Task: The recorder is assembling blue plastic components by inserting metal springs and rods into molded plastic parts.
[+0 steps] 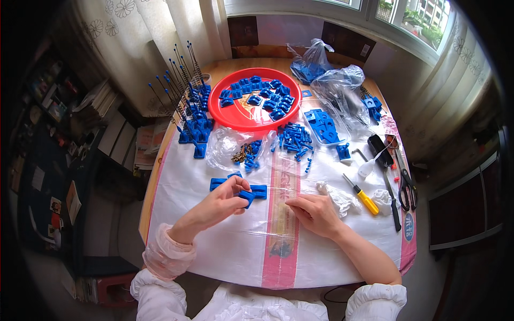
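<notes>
left hand [222, 202]: fingers closed on blue part [247, 196], near side of red tray [255, 99] | right hand [316, 213]: loosely curled, holds nothing, rests on tabletop [225, 251], right of blue part

We see a small blue bracket [247, 197] pinched in our left hand [225, 200], just above the sheet (its shape partly hidden); flat blue pieces [259, 190] lie touching behind it.

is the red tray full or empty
Partly full: blue plastic pieces cover the far half of the red tray; its near part is bare.
</notes>
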`<action>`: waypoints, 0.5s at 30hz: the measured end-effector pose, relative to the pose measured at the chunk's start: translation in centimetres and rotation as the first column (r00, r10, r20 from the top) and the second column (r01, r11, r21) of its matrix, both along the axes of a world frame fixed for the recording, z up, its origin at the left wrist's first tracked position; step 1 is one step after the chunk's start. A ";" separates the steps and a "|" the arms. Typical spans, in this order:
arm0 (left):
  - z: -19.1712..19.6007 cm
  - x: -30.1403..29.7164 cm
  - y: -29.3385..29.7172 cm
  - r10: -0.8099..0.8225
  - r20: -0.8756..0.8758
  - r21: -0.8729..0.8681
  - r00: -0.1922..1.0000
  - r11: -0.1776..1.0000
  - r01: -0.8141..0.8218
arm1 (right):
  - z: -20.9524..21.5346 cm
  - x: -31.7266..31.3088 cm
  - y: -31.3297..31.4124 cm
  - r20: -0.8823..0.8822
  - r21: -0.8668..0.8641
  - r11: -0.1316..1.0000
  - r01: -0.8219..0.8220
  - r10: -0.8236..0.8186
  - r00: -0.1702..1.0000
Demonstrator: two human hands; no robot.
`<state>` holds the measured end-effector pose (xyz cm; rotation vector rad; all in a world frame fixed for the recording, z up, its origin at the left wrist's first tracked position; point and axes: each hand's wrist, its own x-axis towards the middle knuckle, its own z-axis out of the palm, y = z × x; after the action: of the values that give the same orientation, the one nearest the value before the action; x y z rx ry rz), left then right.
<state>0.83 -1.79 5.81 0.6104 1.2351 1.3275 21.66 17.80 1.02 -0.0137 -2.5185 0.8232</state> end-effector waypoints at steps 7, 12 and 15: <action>-0.7 2.6 0.8 -0.091 0.287 0.086 0.954 0.994 0.069 | 0.0 0.1 0.1 -0.001 0.010 1.000 -0.003 0.003 1.000; -2.4 2.7 0.5 -0.147 0.388 0.074 0.910 0.989 0.129 | 0.2 0.1 0.1 -0.009 0.030 1.000 -0.008 0.009 1.000; -2.5 2.9 0.5 -0.153 0.301 0.186 0.941 0.978 0.099 | 0.4 0.2 0.0 0.003 0.049 0.999 -0.016 0.016 1.000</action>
<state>3.72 -1.28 3.32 0.5615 0.8178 1.3683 21.85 17.85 1.39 0.0219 -2.5431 0.7683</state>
